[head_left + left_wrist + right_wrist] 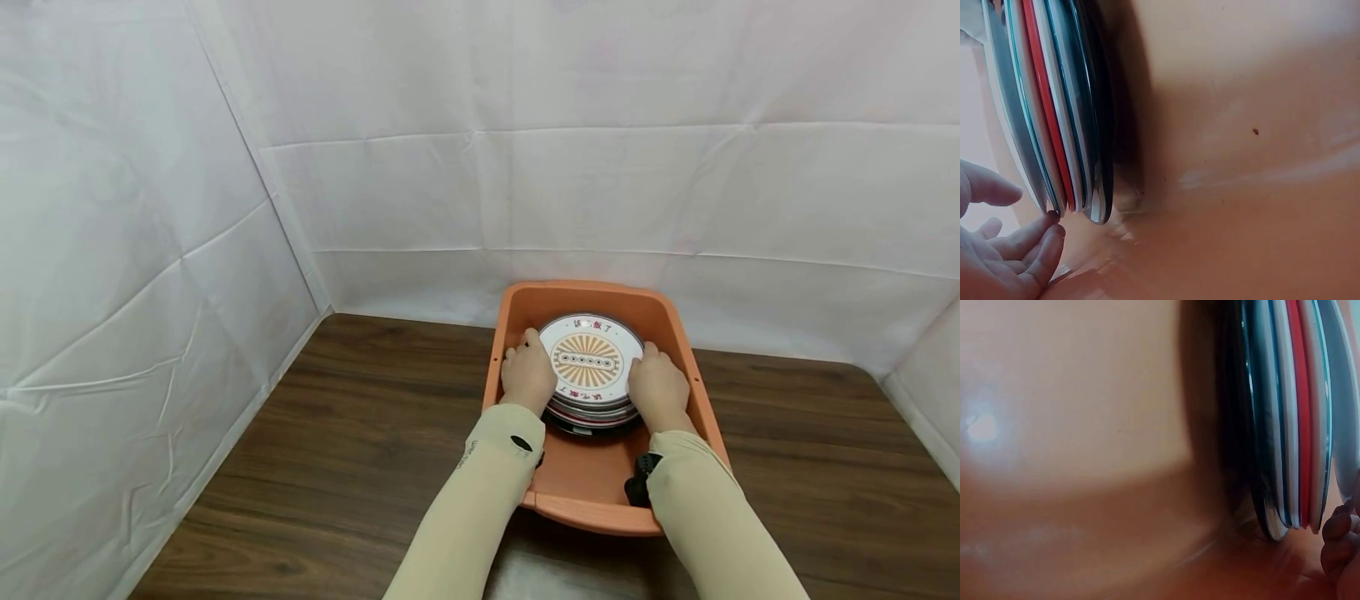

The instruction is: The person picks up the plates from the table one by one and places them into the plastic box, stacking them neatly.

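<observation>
A round white plate [591,333] with an orange sunburst and red characters lies at the top of a stack of plates [592,417] in an orange plastic tub [581,475]. My left hand [527,372] holds the top plate's left edge, its fingertips right at the rim and the thumb above. Opposite it, my right hand [657,387] grips the right edge, thumb over the face and fingers curled by the rim. In the right wrist view, a gap shows between the top plate [1340,394] and those below. One plate lower in the stack has a red edge [1050,119].
The tub stands on a dark wood table [337,450], close to the white cloth [420,208] hung behind it. Another cloth wall [135,292] rises along the left side. Both forearms reach over the tub's near rim [592,517].
</observation>
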Available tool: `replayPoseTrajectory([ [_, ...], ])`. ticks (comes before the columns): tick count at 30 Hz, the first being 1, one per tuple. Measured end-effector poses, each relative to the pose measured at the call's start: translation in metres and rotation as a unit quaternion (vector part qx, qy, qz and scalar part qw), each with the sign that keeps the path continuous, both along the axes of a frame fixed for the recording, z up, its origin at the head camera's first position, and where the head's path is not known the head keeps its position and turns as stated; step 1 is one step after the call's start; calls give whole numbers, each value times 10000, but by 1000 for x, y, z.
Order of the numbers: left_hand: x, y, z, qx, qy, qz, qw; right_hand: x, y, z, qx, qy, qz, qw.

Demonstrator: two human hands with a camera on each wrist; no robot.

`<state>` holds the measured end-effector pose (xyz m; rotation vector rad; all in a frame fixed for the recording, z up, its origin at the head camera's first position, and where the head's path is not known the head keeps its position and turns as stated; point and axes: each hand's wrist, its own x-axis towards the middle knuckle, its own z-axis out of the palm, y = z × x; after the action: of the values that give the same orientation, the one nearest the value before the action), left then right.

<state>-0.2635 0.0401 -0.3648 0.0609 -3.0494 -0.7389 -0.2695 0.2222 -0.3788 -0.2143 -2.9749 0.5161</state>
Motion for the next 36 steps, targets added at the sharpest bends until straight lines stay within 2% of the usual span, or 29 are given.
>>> replayPoseTrajectory([
  [5,0,0,0,-305,26,-111,9995,1,-1,0,-106,37,-95,9999],
  [11,0,0,0,-639,61,-206,9977,1,-3,5,-494,-86,-397,9980],
  [15,0,1,-3,-697,-29,-242,9973,2,-5,7,-710,-70,-505,9962],
  [20,-1,1,-4,-856,-51,-331,9958,3,-5,9,-683,-152,-458,9965],
  [29,-2,4,-1,-1308,-126,-411,9905,6,-1,10,-519,-556,-198,9969],
  [36,-3,10,0,-1627,-153,-419,9857,6,3,8,-439,-537,-146,9975],
])
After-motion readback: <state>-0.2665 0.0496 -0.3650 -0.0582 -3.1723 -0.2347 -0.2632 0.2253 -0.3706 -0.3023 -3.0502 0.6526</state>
